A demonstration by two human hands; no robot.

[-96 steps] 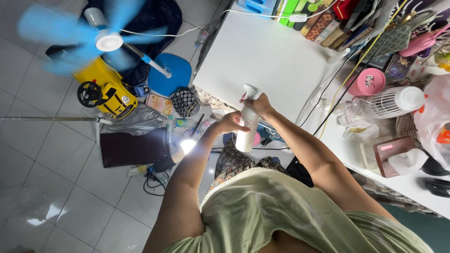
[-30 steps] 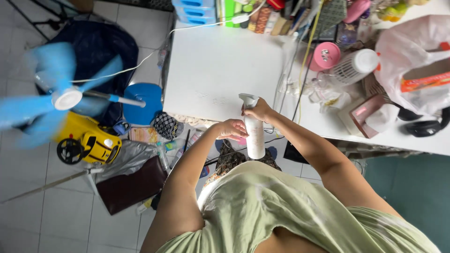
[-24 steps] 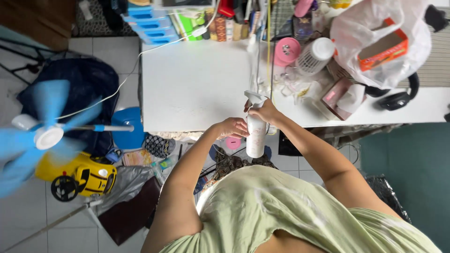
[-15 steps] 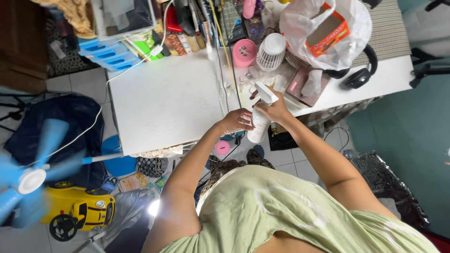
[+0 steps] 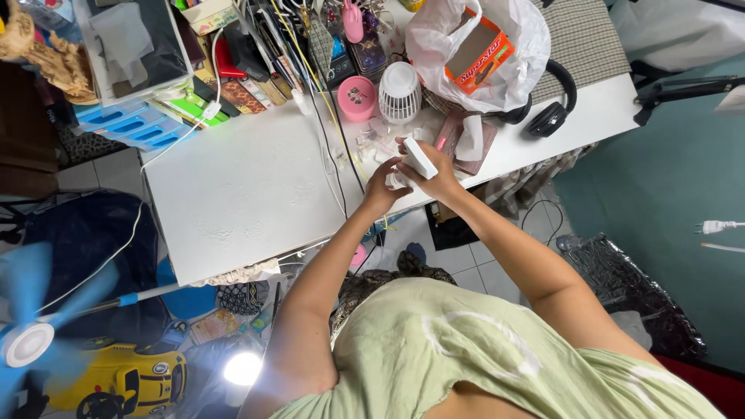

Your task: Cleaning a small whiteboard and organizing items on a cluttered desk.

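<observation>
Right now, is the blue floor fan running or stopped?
Running. The blue fan at lower left shows smeared, see-through blades around its white hub, while the white table and yellow toy car beside it look sharp.

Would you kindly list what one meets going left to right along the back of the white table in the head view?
Blue trays → pink cup → small white fan → plastic bag with an orange box → black headphones.
</observation>
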